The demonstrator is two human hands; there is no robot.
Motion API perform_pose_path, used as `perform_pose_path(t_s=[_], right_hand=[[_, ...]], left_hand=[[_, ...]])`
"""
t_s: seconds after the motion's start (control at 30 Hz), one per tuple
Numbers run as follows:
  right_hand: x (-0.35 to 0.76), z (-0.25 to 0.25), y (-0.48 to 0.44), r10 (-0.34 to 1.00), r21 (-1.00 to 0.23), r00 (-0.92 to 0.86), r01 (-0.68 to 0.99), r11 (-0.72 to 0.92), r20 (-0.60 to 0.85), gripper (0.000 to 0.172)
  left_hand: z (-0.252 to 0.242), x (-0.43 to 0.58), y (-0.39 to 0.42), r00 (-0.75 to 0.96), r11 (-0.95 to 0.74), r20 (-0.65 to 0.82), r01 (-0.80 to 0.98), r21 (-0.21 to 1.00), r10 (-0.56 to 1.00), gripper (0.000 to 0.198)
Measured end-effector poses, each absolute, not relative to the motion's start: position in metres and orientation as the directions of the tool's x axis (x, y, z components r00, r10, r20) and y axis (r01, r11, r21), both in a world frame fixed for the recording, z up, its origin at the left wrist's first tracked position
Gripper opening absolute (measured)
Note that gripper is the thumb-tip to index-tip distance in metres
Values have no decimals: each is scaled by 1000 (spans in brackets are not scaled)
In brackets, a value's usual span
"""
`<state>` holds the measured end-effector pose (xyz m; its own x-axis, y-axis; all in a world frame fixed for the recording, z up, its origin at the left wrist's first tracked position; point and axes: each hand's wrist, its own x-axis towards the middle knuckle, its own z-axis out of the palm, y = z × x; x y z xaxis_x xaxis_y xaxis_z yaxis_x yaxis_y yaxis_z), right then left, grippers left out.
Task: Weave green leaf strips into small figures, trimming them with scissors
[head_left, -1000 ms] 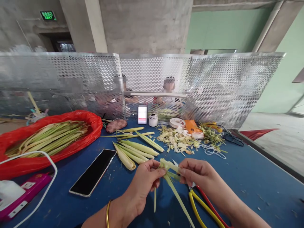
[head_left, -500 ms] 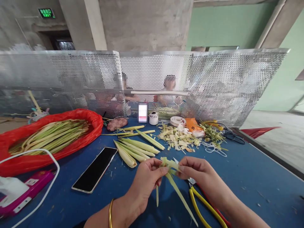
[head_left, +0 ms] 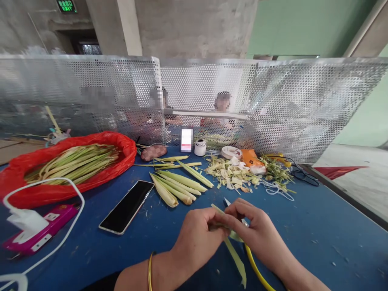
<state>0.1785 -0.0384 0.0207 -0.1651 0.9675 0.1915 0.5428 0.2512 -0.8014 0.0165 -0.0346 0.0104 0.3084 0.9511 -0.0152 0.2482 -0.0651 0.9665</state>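
My left hand (head_left: 197,232) and my right hand (head_left: 254,226) meet over the blue table, both closed on a pale green leaf strip (head_left: 236,258). One end of the strip hangs down between them, and a short end pokes out above my left fingers. My fingers hide the part being pinched. Beneath my right hand lies a cutting tool (head_left: 256,268) with a yellow handle and a pointed metal tip, mostly covered. Just beyond my hands rests a bunch of pale green leaf sheaths (head_left: 182,186).
Left: a black-screened phone (head_left: 127,208), a purple power strip (head_left: 41,230) with a white cable, and a red bag (head_left: 121,171) of long leaves. Behind: leaf scraps (head_left: 227,173), a tape roll (head_left: 231,152), a white jar (head_left: 200,148) and a perforated metal screen (head_left: 206,81) with people beyond.
My hands have come together, and my right fingers now press against the left ones over the strip. The camera view has shifted slightly, so the table things appear further right.
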Motion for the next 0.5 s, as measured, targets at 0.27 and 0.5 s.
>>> perform_pose_path(t_s=[0.27,0.5], right_hand=[[175,37,-35,989,-947,-43,284,148,141,31],[171,34,-29,975,-977,88,75,199,206,31]], left_hand=[[17,16,-38,387,-15,-120,328,944,914,16],[23,13,-39,601,36,-203,279,960,773,13]])
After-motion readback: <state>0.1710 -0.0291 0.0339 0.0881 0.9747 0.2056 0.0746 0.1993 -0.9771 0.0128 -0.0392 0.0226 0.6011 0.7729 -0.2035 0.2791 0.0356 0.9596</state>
